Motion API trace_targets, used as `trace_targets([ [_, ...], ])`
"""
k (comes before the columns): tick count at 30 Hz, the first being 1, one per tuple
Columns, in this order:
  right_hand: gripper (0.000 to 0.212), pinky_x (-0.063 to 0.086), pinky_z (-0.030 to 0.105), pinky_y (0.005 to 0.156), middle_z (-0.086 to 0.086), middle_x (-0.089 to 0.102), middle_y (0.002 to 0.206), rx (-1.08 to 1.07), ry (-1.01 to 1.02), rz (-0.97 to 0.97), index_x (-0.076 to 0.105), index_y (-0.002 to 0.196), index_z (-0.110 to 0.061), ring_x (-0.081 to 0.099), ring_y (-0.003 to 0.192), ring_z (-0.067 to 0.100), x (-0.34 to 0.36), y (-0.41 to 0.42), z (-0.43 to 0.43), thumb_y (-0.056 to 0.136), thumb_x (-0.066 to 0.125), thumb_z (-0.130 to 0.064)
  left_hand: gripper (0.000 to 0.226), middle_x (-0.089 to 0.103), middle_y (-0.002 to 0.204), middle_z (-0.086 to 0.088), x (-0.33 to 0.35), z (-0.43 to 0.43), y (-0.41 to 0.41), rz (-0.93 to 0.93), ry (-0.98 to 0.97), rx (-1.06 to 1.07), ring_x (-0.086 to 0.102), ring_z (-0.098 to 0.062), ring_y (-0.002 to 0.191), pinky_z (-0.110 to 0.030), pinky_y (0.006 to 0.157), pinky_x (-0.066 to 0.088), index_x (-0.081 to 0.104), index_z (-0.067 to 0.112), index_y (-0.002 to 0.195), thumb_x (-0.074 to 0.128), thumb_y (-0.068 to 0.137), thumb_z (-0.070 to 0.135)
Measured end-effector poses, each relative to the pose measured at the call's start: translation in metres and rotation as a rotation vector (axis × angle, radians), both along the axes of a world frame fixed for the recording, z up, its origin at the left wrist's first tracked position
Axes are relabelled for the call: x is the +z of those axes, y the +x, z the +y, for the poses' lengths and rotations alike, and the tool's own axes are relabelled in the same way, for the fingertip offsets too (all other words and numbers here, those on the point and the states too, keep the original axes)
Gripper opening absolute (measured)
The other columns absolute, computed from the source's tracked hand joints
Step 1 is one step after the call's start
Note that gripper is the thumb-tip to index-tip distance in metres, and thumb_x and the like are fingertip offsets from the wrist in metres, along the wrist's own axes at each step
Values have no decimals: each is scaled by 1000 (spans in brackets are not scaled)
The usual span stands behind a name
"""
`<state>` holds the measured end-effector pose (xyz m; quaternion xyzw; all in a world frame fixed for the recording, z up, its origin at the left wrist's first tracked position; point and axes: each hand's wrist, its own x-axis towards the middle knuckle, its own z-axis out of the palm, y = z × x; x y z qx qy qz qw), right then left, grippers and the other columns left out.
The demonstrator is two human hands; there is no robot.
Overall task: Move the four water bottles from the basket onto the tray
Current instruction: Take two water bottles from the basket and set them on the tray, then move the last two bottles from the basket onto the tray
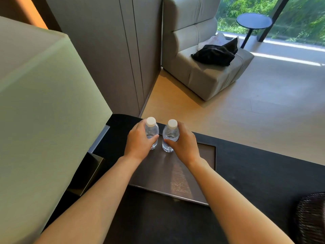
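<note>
Two clear water bottles with white caps stand upright side by side at the far end of the dark brown tray. My left hand is wrapped around the left bottle. My right hand is wrapped around the right bottle. Both bottle bases appear to rest on the tray surface. The dark woven basket sits at the lower right edge of the view; its inside is hidden.
The tray lies on a black tabletop. A large pale lampshade fills the left side, with its base by the tray's left edge. Beyond the table are a wood floor, a grey sofa with a black bag, and a round side table.
</note>
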<state>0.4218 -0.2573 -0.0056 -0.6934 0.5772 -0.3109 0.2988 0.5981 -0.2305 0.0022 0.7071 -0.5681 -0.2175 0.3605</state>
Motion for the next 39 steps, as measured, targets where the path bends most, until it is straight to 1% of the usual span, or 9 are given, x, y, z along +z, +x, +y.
trace_targets([
  [9,69,47,33,93,7,62,131,48,-41,65,49,136,-16,60,118,26,-5,3,-9,79,87,-21,65,64,131,-5,-7,-13,8,-12,4,-14,60,-23,126,-47,99,58,55,16,137,87,80,24],
  [13,72,49,39,99,7,60,136,37,-28,71,46,139,-17,58,123,27,-5,5,-7,79,87,-20,66,63,133,-5,-7,-13,6,1,1,2,59,-24,127,-48,101,57,53,17,138,86,80,23],
  [18,87,49,41,103,4,53,147,25,-10,121,35,150,-19,54,130,24,-5,2,-2,80,86,-28,74,62,131,-5,-5,-9,8,-16,35,-20,59,-22,125,-45,100,57,51,19,139,89,76,23],
  [22,96,45,37,104,8,45,154,13,32,168,28,155,-14,48,137,25,1,-4,9,81,85,-32,84,58,140,-11,-1,3,12,-9,121,26,55,-26,132,-33,101,48,46,15,146,90,74,23],
  [26,92,44,38,107,8,43,156,-1,42,221,31,155,-13,45,140,25,8,-22,35,83,81,-40,98,48,154,-14,3,31,12,-33,204,60,47,-29,143,-43,110,46,34,12,156,88,77,30],
  [30,90,44,38,109,7,40,158,-31,79,293,30,156,-14,44,141,23,12,-45,76,85,79,-41,91,46,155,-14,10,75,4,-35,269,77,48,-30,142,-44,109,47,35,12,155,84,81,31],
  [33,87,43,37,110,7,42,157,-39,102,357,32,155,-13,46,140,23,16,-61,115,87,75,-46,76,49,151,-14,17,119,-7,-68,301,30,52,-29,136,-42,105,49,43,10,151,75,88,37],
  [36,79,47,40,109,7,46,154,-34,104,434,39,152,-12,50,136,24,24,-83,162,90,70,-49,69,51,150,-11,25,168,-24,-166,343,-45,55,-28,133,-42,101,51,44,12,151,63,94,45],
  [39,65,51,43,103,6,53,148,-47,112,503,48,145,-14,55,130,25,33,-107,217,93,64,-50,63,56,145,-9,31,219,-45,-275,354,-122,57,-27,130,-42,99,53,45,14,149,56,97,47],
])
